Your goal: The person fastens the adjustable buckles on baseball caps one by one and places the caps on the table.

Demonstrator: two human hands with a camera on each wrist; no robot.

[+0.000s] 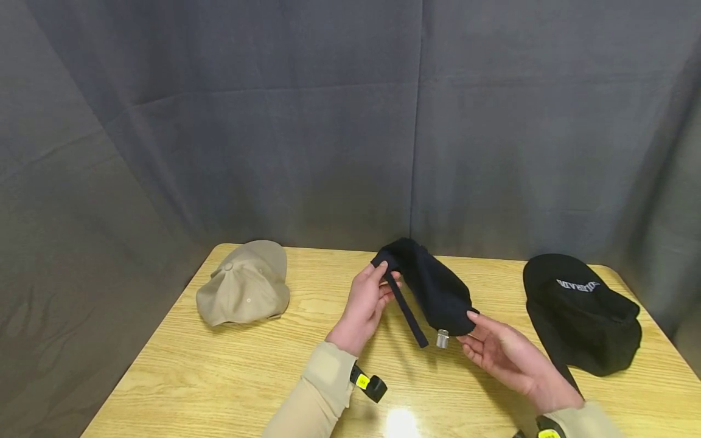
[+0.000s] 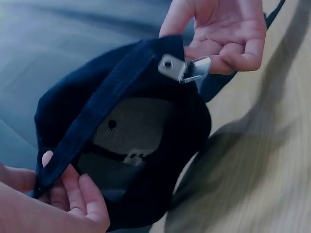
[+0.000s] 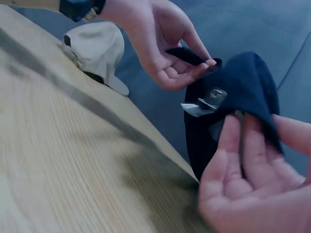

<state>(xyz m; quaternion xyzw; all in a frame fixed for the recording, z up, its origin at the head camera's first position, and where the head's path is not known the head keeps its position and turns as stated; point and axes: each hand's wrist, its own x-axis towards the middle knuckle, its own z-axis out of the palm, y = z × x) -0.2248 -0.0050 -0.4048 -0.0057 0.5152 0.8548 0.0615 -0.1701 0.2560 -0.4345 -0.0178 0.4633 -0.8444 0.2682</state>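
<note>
Holds navy cap (image 1: pixel 446 292) above the table (image 1: pixel 235 389), just right of center in the head view. Clamps thumb and fingers of left hand (image 1: pixel 361 304) on its upper-left edge at the base of the strap (image 1: pixel 406 310), and those of right hand (image 1: pixel 506 356) on its lower-right edge near the metal buckle (image 1: pixel 442 339). Has tan cap (image 1: pixel 246 289) lying center left, black cap (image 1: pixel 588 322) at right.

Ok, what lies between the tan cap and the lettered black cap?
In the head view, the navy cap, gripped by the left hand and the right hand above the table.
</note>
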